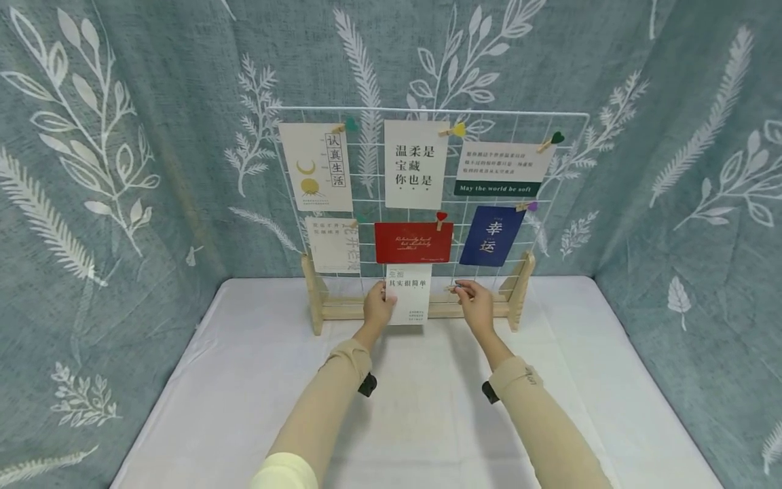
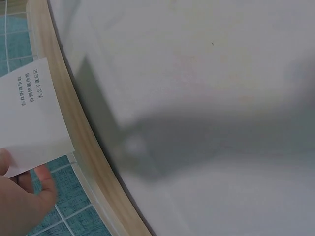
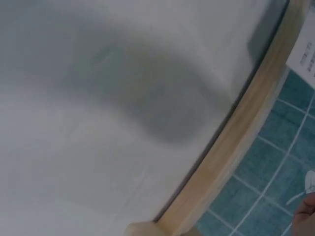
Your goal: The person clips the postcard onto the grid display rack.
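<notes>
The left hand [image 1: 378,307] pinches the left edge of a white card [image 1: 409,294] held low against the wire grid [image 1: 552,180], just below the red card [image 1: 413,242], while at the white card's three o'clock the right hand [image 1: 476,304] pinches a small clip [image 1: 453,288] between curled fingertips.

Open tabletop behind the hands, crowded grid ahead

The left hand [image 1: 377,305] pinches a white card [image 1: 408,293] against the wire grid [image 1: 552,197]; just above that grip hangs the red card [image 1: 413,242], and below it runs the wooden base rail [image 1: 342,307]. Between this hand and the right hand [image 1: 475,304] lies an unblocked stretch of grid. Toward the person, the white tablecloth [image 1: 427,414] lies open; the wooden uprights [image 1: 313,295] flank both sides.
</notes>
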Action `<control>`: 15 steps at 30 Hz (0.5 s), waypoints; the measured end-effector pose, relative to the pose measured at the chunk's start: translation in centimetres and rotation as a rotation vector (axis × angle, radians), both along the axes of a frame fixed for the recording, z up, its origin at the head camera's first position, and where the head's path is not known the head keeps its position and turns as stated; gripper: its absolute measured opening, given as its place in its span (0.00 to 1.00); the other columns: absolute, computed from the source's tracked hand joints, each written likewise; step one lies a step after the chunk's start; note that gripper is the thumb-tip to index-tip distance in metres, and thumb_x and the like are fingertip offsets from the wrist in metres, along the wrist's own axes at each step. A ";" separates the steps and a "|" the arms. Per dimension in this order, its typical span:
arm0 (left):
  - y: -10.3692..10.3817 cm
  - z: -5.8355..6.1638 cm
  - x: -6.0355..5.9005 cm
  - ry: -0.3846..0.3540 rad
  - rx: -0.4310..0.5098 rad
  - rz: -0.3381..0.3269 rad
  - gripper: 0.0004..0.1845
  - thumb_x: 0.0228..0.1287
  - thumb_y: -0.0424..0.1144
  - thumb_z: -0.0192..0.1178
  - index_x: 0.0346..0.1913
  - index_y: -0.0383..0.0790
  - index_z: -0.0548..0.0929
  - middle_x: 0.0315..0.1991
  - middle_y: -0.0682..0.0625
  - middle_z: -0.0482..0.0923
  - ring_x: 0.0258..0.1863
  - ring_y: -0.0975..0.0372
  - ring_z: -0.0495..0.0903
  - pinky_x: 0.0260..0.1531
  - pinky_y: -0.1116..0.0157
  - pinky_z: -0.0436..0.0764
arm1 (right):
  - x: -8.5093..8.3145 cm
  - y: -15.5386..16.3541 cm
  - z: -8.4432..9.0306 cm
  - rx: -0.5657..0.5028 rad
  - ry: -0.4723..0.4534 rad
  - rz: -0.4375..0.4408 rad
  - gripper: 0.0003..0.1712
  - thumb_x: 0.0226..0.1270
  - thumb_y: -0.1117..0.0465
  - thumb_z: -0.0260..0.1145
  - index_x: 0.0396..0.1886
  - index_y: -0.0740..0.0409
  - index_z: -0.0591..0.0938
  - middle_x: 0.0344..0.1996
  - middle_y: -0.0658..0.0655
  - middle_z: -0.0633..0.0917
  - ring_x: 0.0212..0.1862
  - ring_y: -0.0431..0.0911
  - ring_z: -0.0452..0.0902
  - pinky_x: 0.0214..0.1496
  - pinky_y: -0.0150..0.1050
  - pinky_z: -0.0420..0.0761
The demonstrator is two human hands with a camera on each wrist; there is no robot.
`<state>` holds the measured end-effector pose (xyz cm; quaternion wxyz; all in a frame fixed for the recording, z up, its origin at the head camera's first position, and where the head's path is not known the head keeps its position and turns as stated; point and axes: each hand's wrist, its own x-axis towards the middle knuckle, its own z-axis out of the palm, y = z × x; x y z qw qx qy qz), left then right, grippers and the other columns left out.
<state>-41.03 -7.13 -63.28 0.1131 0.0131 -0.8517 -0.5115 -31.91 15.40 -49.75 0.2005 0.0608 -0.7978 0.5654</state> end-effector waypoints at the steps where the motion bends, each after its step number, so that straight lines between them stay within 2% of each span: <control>1: 0.0 0.2 0.0 -0.015 0.006 -0.009 0.18 0.58 0.34 0.64 0.52 0.41 0.77 0.37 0.43 0.86 0.30 0.57 0.84 0.27 0.62 0.79 | -0.2 -0.3 0.1 -0.021 0.006 -0.005 0.09 0.62 0.74 0.61 0.40 0.77 0.80 0.31 0.73 0.85 0.20 0.38 0.76 0.25 0.21 0.74; 3: 0.2 0.2 -0.3 0.010 -0.004 0.007 0.17 0.57 0.32 0.64 0.50 0.39 0.77 0.35 0.42 0.86 0.27 0.57 0.83 0.24 0.63 0.78 | -0.5 -0.7 0.1 -0.060 0.021 -0.016 0.08 0.62 0.76 0.60 0.40 0.79 0.78 0.31 0.74 0.84 0.20 0.37 0.75 0.25 0.21 0.74; 5: 0.3 0.4 -0.4 -0.020 -0.010 -0.003 0.17 0.59 0.35 0.64 0.52 0.41 0.77 0.36 0.43 0.86 0.29 0.57 0.83 0.26 0.62 0.79 | -0.7 -1.1 0.1 -0.097 0.045 -0.029 0.07 0.62 0.76 0.60 0.38 0.80 0.77 0.30 0.74 0.84 0.20 0.44 0.78 0.25 0.23 0.76; 6: 0.4 0.3 -0.5 -0.005 -0.021 0.011 0.16 0.58 0.33 0.64 0.50 0.40 0.77 0.35 0.43 0.86 0.27 0.58 0.82 0.25 0.63 0.78 | -0.8 -1.3 0.0 -0.113 0.069 -0.034 0.07 0.62 0.76 0.60 0.37 0.80 0.76 0.29 0.74 0.84 0.20 0.47 0.79 0.25 0.25 0.78; 8: 0.6 0.1 -0.7 0.019 -0.038 0.045 0.15 0.56 0.30 0.64 0.47 0.40 0.77 0.33 0.44 0.86 0.25 0.60 0.80 0.22 0.65 0.76 | -1.2 -1.6 -0.2 -0.145 0.083 -0.031 0.07 0.62 0.73 0.62 0.36 0.77 0.76 0.28 0.71 0.85 0.22 0.51 0.81 0.27 0.30 0.80; 9: 0.6 0.2 -0.7 -0.005 -0.041 0.039 0.15 0.58 0.32 0.63 0.49 0.40 0.77 0.35 0.43 0.86 0.27 0.59 0.81 0.25 0.63 0.78 | -1.2 -1.8 -0.1 -0.163 0.099 -0.018 0.07 0.61 0.72 0.63 0.36 0.74 0.77 0.28 0.68 0.86 0.22 0.50 0.81 0.27 0.31 0.80; 11: 0.6 -0.1 -0.8 0.025 -0.037 0.055 0.15 0.56 0.31 0.64 0.48 0.41 0.77 0.33 0.44 0.86 0.25 0.60 0.80 0.22 0.65 0.76 | -2.8 -1.8 -2.0 -0.199 0.128 0.000 0.08 0.62 0.65 0.65 0.35 0.69 0.79 0.26 0.62 0.88 0.23 0.48 0.82 0.27 0.32 0.80; 13: 0.3 -0.3 -0.9 0.009 -0.021 0.020 0.16 0.60 0.35 0.62 0.52 0.41 0.77 0.36 0.43 0.86 0.29 0.57 0.82 0.26 0.61 0.78 | -5.1 -1.7 -4.8 -0.218 0.163 -0.011 0.09 0.61 0.58 0.68 0.34 0.60 0.82 0.25 0.54 0.87 0.23 0.41 0.80 0.26 0.29 0.79; 15: 0.2 -0.1 -0.8 0.024 0.005 0.001 0.18 0.61 0.37 0.62 0.54 0.40 0.76 0.37 0.43 0.86 0.30 0.56 0.83 0.27 0.60 0.79 | -7.0 -1.6 -7.1 -0.223 0.192 -0.038 0.09 0.61 0.55 0.68 0.33 0.56 0.83 0.24 0.51 0.86 0.24 0.39 0.79 0.26 0.27 0.79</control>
